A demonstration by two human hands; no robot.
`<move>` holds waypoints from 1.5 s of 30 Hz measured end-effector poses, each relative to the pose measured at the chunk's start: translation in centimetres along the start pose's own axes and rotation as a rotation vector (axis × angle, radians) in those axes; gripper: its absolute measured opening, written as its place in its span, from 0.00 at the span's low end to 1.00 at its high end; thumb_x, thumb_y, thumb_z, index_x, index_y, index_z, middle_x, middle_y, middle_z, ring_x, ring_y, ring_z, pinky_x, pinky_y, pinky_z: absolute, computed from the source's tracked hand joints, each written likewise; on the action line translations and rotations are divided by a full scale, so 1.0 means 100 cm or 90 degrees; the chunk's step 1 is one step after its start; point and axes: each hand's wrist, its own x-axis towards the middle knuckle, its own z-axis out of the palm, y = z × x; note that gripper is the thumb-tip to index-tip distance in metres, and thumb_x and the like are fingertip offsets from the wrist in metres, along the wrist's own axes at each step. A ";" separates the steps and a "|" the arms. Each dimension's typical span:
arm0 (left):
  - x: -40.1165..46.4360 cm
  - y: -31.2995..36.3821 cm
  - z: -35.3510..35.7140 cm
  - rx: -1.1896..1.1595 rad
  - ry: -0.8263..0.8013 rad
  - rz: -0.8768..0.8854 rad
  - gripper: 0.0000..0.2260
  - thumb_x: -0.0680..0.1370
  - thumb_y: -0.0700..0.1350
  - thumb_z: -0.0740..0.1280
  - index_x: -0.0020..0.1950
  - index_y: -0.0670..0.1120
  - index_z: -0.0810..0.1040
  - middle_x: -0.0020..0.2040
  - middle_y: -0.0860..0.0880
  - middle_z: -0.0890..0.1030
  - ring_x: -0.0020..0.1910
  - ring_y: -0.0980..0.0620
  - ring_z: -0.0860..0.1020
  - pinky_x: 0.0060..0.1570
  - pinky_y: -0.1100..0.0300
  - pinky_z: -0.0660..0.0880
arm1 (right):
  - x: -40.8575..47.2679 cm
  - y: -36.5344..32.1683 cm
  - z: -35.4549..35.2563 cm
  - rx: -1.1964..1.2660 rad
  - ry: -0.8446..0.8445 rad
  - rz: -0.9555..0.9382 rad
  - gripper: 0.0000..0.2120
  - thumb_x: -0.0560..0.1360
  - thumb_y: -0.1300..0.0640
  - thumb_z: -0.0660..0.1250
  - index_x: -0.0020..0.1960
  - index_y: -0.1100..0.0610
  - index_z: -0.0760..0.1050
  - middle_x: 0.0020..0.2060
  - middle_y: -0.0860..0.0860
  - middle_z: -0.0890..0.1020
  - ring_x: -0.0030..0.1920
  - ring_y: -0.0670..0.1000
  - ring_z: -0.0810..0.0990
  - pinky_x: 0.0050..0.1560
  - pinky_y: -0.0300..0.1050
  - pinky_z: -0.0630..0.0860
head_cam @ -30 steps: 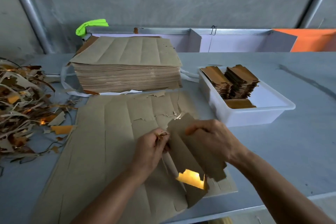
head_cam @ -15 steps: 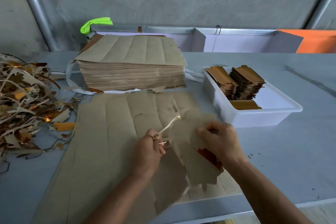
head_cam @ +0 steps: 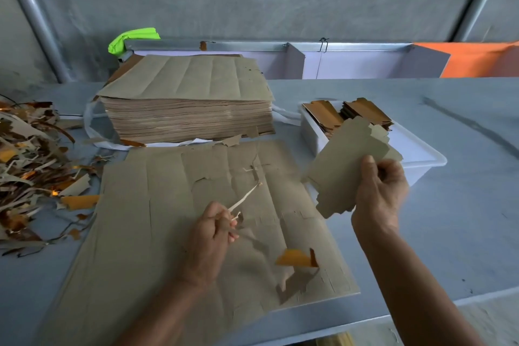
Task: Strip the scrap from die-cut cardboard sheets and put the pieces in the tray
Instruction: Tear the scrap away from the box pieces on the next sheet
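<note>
A die-cut cardboard sheet [head_cam: 157, 219] lies flat on the table in front of me, torn along its near right part. My right hand [head_cam: 379, 194] grips a stripped cardboard piece [head_cam: 342, 166], held up just left of the white tray [head_cam: 421, 160]. The tray holds stacks of finished pieces [head_cam: 325, 115] with brown-gold faces. My left hand [head_cam: 210, 236] pinches thin pale scrap strips [head_cam: 243, 199] above the sheet. A loose torn flap with an orange-gold underside [head_cam: 295, 258] curls up near the sheet's front right.
A tall stack of uncut sheets [head_cam: 185, 104] stands behind the working sheet. A heap of scrap strips [head_cam: 28, 166] covers the table's left side. The table's front edge [head_cam: 421, 309] runs close under my right forearm. A green cloth [head_cam: 132, 38] sits at the back.
My right hand has pulled the piece free of the sheet and carried it right and up toward the tray. My left hand stays over the sheet, holding the scrap strips.
</note>
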 end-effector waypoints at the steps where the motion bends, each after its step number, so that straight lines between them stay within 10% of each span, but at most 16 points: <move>1: 0.001 0.003 -0.002 -0.081 0.022 -0.036 0.13 0.80 0.31 0.54 0.38 0.40 0.70 0.30 0.45 0.77 0.30 0.47 0.75 0.31 0.63 0.73 | 0.003 0.000 -0.001 -0.013 0.002 -0.005 0.07 0.79 0.57 0.60 0.42 0.55 0.69 0.38 0.48 0.74 0.38 0.48 0.73 0.31 0.39 0.73; 4: 0.012 0.007 -0.013 -0.367 0.075 -0.169 0.12 0.79 0.33 0.54 0.42 0.35 0.74 0.35 0.41 0.80 0.33 0.48 0.80 0.34 0.59 0.76 | 0.006 0.002 -0.005 -0.063 -0.008 -0.002 0.02 0.80 0.59 0.57 0.51 0.57 0.67 0.44 0.51 0.74 0.41 0.49 0.74 0.27 0.34 0.72; 9: 0.023 0.011 -0.044 -0.710 0.021 -0.258 0.21 0.79 0.41 0.53 0.30 0.45 0.77 0.50 0.40 0.83 0.47 0.43 0.83 0.38 0.56 0.80 | -0.005 0.011 -0.007 -0.189 -0.199 -0.002 0.19 0.80 0.65 0.54 0.65 0.46 0.65 0.61 0.53 0.71 0.57 0.57 0.73 0.54 0.62 0.76; 15: 0.018 0.009 -0.046 -0.760 -0.047 -0.257 0.14 0.72 0.43 0.58 0.29 0.44 0.77 0.49 0.38 0.83 0.49 0.42 0.83 0.41 0.53 0.81 | -0.035 0.020 0.012 -0.268 -0.394 0.038 0.17 0.78 0.63 0.58 0.38 0.48 0.79 0.42 0.41 0.75 0.47 0.48 0.75 0.51 0.55 0.77; 26: 0.017 0.005 -0.042 -0.802 -0.063 -0.289 0.13 0.74 0.41 0.58 0.32 0.42 0.76 0.48 0.36 0.82 0.49 0.41 0.82 0.42 0.51 0.81 | -0.042 0.024 0.013 -0.576 -0.625 -0.205 0.10 0.75 0.65 0.67 0.52 0.54 0.82 0.48 0.44 0.79 0.46 0.41 0.76 0.38 0.24 0.71; 33: 0.014 0.012 -0.039 -0.793 -0.102 -0.266 0.10 0.74 0.41 0.59 0.35 0.41 0.75 0.48 0.35 0.82 0.48 0.40 0.82 0.44 0.51 0.81 | -0.062 0.009 0.038 -0.541 -0.698 -0.035 0.26 0.73 0.38 0.64 0.39 0.62 0.80 0.30 0.54 0.79 0.28 0.46 0.72 0.30 0.36 0.68; 36: 0.015 0.017 -0.039 -0.774 -0.123 -0.247 0.10 0.75 0.41 0.58 0.36 0.41 0.75 0.48 0.35 0.82 0.49 0.40 0.82 0.45 0.50 0.81 | -0.072 0.012 0.047 -0.608 -0.739 -0.043 0.10 0.73 0.47 0.69 0.40 0.53 0.80 0.34 0.47 0.79 0.32 0.42 0.77 0.30 0.30 0.71; 45: 0.039 0.010 -0.079 -0.497 0.205 -0.119 0.12 0.79 0.34 0.56 0.38 0.44 0.71 0.30 0.50 0.76 0.29 0.56 0.75 0.30 0.64 0.73 | -0.067 0.040 0.016 -0.300 -0.377 0.172 0.09 0.76 0.58 0.67 0.38 0.59 0.77 0.39 0.59 0.79 0.41 0.57 0.79 0.44 0.56 0.79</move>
